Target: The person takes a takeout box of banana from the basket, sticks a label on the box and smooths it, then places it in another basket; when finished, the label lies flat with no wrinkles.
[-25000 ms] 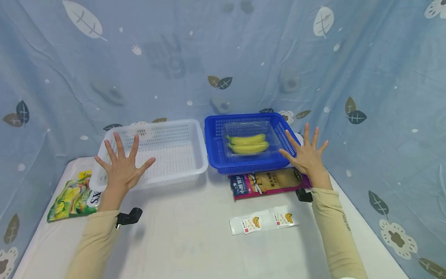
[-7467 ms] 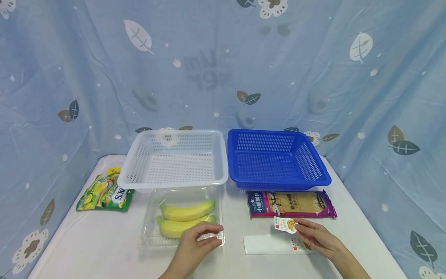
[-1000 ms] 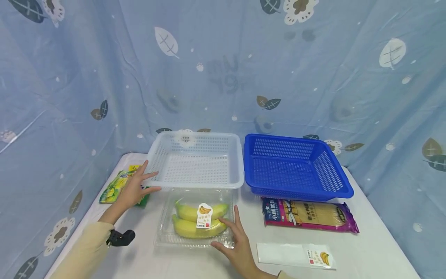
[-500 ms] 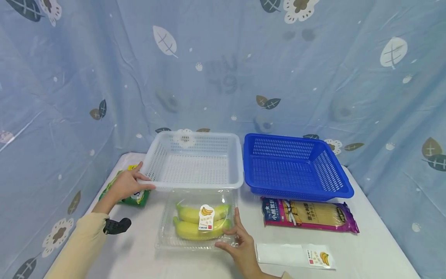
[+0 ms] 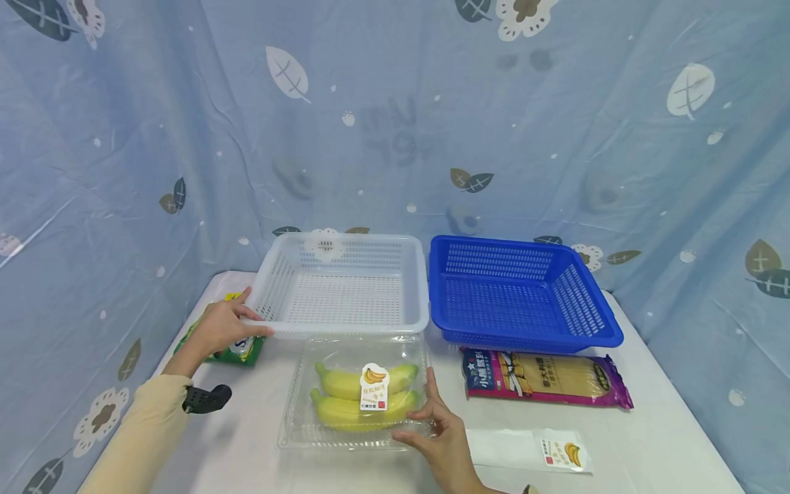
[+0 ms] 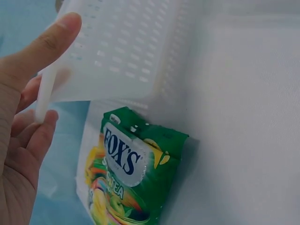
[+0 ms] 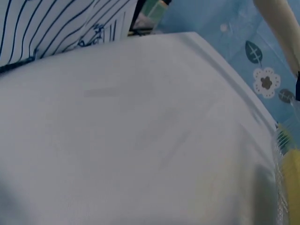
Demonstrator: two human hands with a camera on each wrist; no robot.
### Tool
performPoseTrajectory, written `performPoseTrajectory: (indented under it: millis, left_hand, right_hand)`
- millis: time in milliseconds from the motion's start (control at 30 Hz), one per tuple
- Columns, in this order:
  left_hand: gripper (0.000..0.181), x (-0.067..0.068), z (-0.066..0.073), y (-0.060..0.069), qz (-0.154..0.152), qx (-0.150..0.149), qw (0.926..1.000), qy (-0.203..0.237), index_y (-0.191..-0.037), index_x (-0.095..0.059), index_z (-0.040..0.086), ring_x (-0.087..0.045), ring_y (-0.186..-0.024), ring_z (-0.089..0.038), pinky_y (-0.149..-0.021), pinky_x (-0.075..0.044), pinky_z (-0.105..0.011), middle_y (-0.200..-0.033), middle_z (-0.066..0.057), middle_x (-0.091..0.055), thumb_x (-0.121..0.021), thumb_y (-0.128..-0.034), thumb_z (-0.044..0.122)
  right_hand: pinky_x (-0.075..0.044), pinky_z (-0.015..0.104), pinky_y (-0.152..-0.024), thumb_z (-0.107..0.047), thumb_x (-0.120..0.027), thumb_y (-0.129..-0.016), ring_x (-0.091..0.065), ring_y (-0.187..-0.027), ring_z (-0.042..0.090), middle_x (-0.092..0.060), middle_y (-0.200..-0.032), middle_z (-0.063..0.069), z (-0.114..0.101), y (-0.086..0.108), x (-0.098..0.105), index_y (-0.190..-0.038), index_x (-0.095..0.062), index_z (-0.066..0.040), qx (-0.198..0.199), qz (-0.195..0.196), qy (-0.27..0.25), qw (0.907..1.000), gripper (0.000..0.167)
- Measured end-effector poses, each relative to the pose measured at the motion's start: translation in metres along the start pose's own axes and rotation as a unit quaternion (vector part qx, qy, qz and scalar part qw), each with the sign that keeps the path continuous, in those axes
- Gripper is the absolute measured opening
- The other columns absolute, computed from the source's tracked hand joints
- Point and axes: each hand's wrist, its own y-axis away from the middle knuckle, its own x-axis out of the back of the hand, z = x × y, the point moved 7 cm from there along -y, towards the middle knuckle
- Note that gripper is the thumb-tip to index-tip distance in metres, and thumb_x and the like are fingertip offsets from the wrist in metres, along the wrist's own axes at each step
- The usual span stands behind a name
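My left hand [image 5: 222, 328] grips the front left corner of the white basket [image 5: 345, 328]. In the left wrist view its thumb lies over the basket rim [image 6: 45, 91] and its fingers are under it. My right hand [image 5: 449, 446] holds the right side of a clear plastic box [image 5: 296, 418], thumb at the front and fingers along the side. Inside the box lie two yellow bananas [image 5: 333, 408], and a white banana label [image 5: 374, 387] sits on the lid. The right wrist view shows only a strip of the box [image 7: 281, 187] at its right edge.
The blue basket [image 5: 524, 343] stands right of the white one. In front of it lie a noodle packet [image 5: 549, 377] and a backing strip [image 5: 503, 447] with one banana label [image 5: 564, 453]. A green FOX'S bag [image 6: 136, 164] lies below the white basket's left corner.
The left hand has come down onto the white basket's corner. The right hand has closed on the box's side, and the box has shifted a little to the right and nearer.
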Motion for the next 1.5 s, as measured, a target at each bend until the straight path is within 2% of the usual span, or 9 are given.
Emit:
performPoseTrajectory:
  millis: [233, 367, 467, 567, 633, 767, 867, 1200, 1500]
  left_hand:
    - [0.055, -0.001, 0.0, -0.001, 0.003, -0.006, 1.0, -0.006, -0.093, -0.075, 0.001, -0.035, -0.046, -0.016, -0.038, -0.036, -0.03, -0.151, -0.027, -0.022, -0.083, -0.0674, 0.05]
    - [0.052, -0.001, -0.001, -0.003, 0.006, -0.005, 0.9999, -0.009, -0.092, -0.075, 0.002, -0.035, -0.043, -0.016, -0.037, -0.037, -0.031, -0.152, -0.026, -0.023, -0.083, -0.0679, 0.047]
    - [0.052, 0.0, -0.003, -0.002, 0.009, -0.007, 0.9998, -0.014, -0.091, -0.075, 0.002, -0.042, -0.047, -0.02, -0.037, -0.037, -0.031, -0.152, -0.026, -0.023, -0.083, -0.0675, 0.048]
    - [0.055, 0.001, -0.003, -0.002, 0.013, -0.011, 0.9997, -0.019, -0.09, -0.075, 0.002, -0.053, -0.064, -0.026, -0.038, -0.037, -0.031, -0.152, -0.026, -0.024, -0.083, -0.0664, 0.051]
    - [0.056, 0.001, -0.004, -0.001, 0.013, -0.009, 0.9997, -0.02, -0.09, -0.075, 0.001, -0.054, -0.062, -0.028, -0.038, -0.038, -0.031, -0.152, -0.026, -0.025, -0.083, -0.0659, 0.052]
    - [0.058, 0.001, -0.004, -0.001, 0.008, 0.001, 0.9998, -0.021, -0.092, -0.075, 0.001, -0.041, -0.042, -0.018, -0.037, -0.038, -0.031, -0.152, -0.026, -0.023, -0.082, -0.066, 0.053]
    - [0.06, 0.0, -0.004, -0.001, 0.004, 0.007, 0.9998, -0.02, -0.093, -0.075, 0.001, -0.034, -0.038, -0.014, -0.038, -0.038, -0.032, -0.152, -0.025, -0.022, -0.082, -0.0661, 0.054]
    - [0.051, -0.002, -0.004, -0.004, 0.007, 0.007, 0.9997, -0.024, -0.094, -0.075, 0.002, -0.034, -0.034, -0.013, -0.036, -0.04, -0.032, -0.153, -0.022, -0.024, -0.084, -0.0682, 0.046]
    - [0.067, -0.004, -0.004, -0.006, 0.004, 0.014, 0.9992, -0.037, -0.096, -0.075, 0.004, -0.035, -0.036, -0.014, -0.038, -0.04, -0.032, -0.153, -0.023, -0.022, -0.08, -0.0618, 0.061]
  right_hand:
    - [-0.027, 0.014, -0.102, -0.002, -0.08, -0.069, -0.018, -0.138, 0.045, -0.019, -0.153, 0.021, -0.016, 0.001, 0.003, -0.081, -0.059, 0.001, -0.013, 0.001, 0.011, 0.9999, 0.024]
    - [-0.029, 0.032, -0.106, -0.003, -0.08, -0.071, -0.019, -0.138, 0.045, -0.019, -0.153, 0.021, -0.029, -0.001, 0.005, -0.081, -0.059, 0.001, -0.011, 0.002, 0.023, 0.9997, 0.024]
    - [-0.025, 0.046, -0.106, -0.003, -0.079, -0.072, -0.018, -0.139, 0.044, -0.019, -0.154, 0.019, -0.037, -0.004, 0.006, -0.081, -0.059, 0.001, -0.012, 0.002, 0.028, 0.9995, 0.023]
    - [-0.021, 0.05, -0.108, -0.004, -0.079, -0.073, -0.017, -0.139, 0.043, -0.019, -0.155, 0.017, -0.045, -0.009, 0.007, -0.082, -0.059, 0.001, -0.015, 0.003, 0.022, 0.9996, 0.022]
    - [-0.018, 0.052, -0.109, -0.005, -0.079, -0.074, -0.015, -0.14, 0.042, -0.019, -0.155, 0.016, -0.05, -0.012, 0.008, -0.084, -0.06, 0.001, -0.019, 0.004, 0.016, 0.9997, 0.023]
    - [-0.016, 0.048, -0.112, -0.005, -0.079, -0.074, -0.011, -0.143, 0.037, -0.019, -0.156, 0.012, -0.058, -0.019, 0.009, -0.086, -0.061, 0.003, -0.028, 0.006, 0.01, 0.9996, 0.024]
    - [-0.015, 0.042, -0.113, -0.007, -0.079, -0.075, -0.009, -0.144, 0.034, -0.019, -0.156, 0.01, -0.063, -0.024, 0.01, -0.088, -0.06, 0.005, -0.039, 0.006, 0.006, 0.9992, 0.026]
    - [-0.013, 0.049, -0.114, -0.009, -0.078, -0.078, -0.006, -0.145, 0.032, -0.018, -0.158, 0.006, -0.081, -0.043, 0.01, -0.095, -0.061, 0.008, -0.071, 0.009, -0.019, 0.9972, 0.03]
    - [-0.016, 0.047, -0.114, -0.002, -0.077, -0.079, -0.009, -0.145, 0.03, -0.019, -0.158, 0.004, -0.088, -0.067, 0.009, -0.095, -0.06, 0.006, -0.075, 0.017, -0.022, 0.9968, 0.024]
